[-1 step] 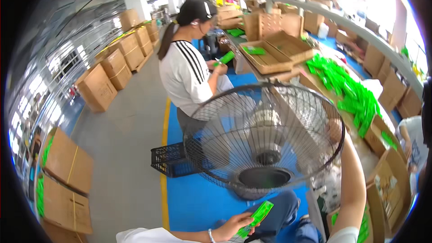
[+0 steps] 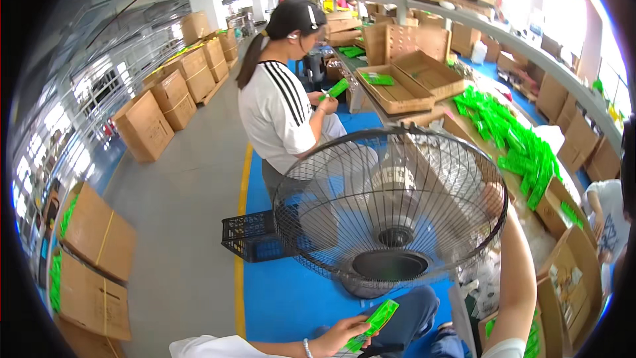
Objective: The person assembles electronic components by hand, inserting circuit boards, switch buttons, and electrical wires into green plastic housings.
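At the lower middle, my left hand (image 2: 343, 335) is closed around a long bright green packet (image 2: 380, 318), which tilts up to the right. A bracelet of pale beads circles that wrist. My right arm reaches up along the right side of a black wire-caged fan (image 2: 391, 225). My right hand (image 2: 492, 200) shows at the fan's right rim, partly behind the cage wires. Its fingers are too obscured to read, and whether it touches the cage is unclear. Beyond the fan, a heap of green packets (image 2: 513, 136) lies along the workbench (image 2: 457, 116).
A seated co-worker (image 2: 281, 103) in a white top holds another green packet (image 2: 338, 88). Shallow cardboard trays (image 2: 397, 103) sit on the bench. A black crate (image 2: 248, 235) stands on the blue floor. Cartons (image 2: 99, 232) line the left side, and open boxes (image 2: 570, 278) stand at right.
The view has shifted very slightly. Both hands, the green packet and the fan keep nearly the same places.
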Tool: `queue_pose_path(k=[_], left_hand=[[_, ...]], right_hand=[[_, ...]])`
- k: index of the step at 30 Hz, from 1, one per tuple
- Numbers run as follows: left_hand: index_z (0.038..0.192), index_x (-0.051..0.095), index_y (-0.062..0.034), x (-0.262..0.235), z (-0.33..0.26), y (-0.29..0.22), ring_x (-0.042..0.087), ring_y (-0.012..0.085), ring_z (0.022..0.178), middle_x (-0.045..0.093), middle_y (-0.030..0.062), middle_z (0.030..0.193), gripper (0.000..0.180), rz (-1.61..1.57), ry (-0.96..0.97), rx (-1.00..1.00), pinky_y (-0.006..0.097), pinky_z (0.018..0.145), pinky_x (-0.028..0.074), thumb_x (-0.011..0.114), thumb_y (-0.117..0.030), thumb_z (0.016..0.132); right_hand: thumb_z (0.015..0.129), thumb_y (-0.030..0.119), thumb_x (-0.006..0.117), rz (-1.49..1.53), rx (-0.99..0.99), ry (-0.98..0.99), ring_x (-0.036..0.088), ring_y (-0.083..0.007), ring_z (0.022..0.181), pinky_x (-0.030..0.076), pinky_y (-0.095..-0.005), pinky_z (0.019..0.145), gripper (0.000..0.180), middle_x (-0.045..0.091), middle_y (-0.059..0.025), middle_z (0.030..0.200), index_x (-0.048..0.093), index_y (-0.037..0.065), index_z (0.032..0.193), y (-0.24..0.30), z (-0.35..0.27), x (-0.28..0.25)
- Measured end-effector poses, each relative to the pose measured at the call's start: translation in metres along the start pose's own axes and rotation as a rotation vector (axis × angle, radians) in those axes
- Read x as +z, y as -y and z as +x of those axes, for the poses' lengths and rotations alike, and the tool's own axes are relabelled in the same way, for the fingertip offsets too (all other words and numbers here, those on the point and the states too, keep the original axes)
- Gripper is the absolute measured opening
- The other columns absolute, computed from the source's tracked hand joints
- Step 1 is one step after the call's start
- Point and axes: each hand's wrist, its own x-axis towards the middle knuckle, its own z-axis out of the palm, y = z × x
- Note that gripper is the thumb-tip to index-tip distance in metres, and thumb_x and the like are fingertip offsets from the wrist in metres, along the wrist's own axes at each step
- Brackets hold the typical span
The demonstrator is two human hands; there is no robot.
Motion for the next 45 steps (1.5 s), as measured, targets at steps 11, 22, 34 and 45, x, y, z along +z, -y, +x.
queue_pose_path(k=[11, 22, 34, 45], left_hand=[[0.117, 0.058, -0.0054, 0.019, -0.008, 0.003, 0.064, 0.0133, 0.092, 0.065, 0.0067, 0.102, 0.025, -0.145, -0.053, 0.175, 0.031, 0.079, 0.053, 0.057, -0.02, 0.096], [0.141, 0.041, -0.0057, 0.001, -0.034, 0.012, 0.057, 0.0109, 0.08, 0.059, 0.0055, 0.105, 0.049, -0.034, -0.175, 0.29, 0.027, 0.071, 0.05, 0.052, -0.03, 0.1], [0.137, 0.043, -0.003, 0.038, -0.045, -0.004, 0.057, 0.0106, 0.081, 0.058, 0.0044, 0.102, 0.044, 0.051, -0.189, 0.323, 0.026, 0.07, 0.05, 0.049, -0.028, 0.101], [0.143, 0.036, -0.0022, 0.07, -0.033, -0.018, 0.061, 0.018, 0.083, 0.06, 0.0126, 0.105, 0.051, -0.067, 0.25, 0.187, 0.034, 0.072, 0.052, 0.051, -0.025, 0.099]], right_hand=[[0.096, 0.035, 0.041, -1.891, -1.404, -0.425, 0.061, -0.0243, 0.08, 0.047, -0.0398, 0.059, 0.034, 0.063, -0.0063, 0.096, 0.057, 0.006, 0.106, -0.069, 0.146, 0.01], [0.094, 0.03, 0.045, -2.4, -1.21, -0.455, 0.061, -0.0236, 0.078, 0.046, -0.0391, 0.061, 0.031, 0.063, -0.0082, 0.09, 0.058, 0.003, 0.099, -0.08, 0.332, 0.039], [0.092, 0.026, 0.048, -2.526, -1.604, -0.474, 0.06, -0.0229, 0.076, 0.046, -0.0383, 0.062, 0.028, 0.064, -0.0101, 0.084, 0.059, 0.0, 0.09, -0.042, 0.211, 0.054], [0.087, 0.021, 0.062, -2.775, -2.668, -0.532, 0.064, -0.0194, 0.088, 0.048, -0.0341, 0.083, 0.03, 0.07, -0.0133, 0.092, 0.067, -0.004, 0.103, -0.404, 0.169, -0.065]])
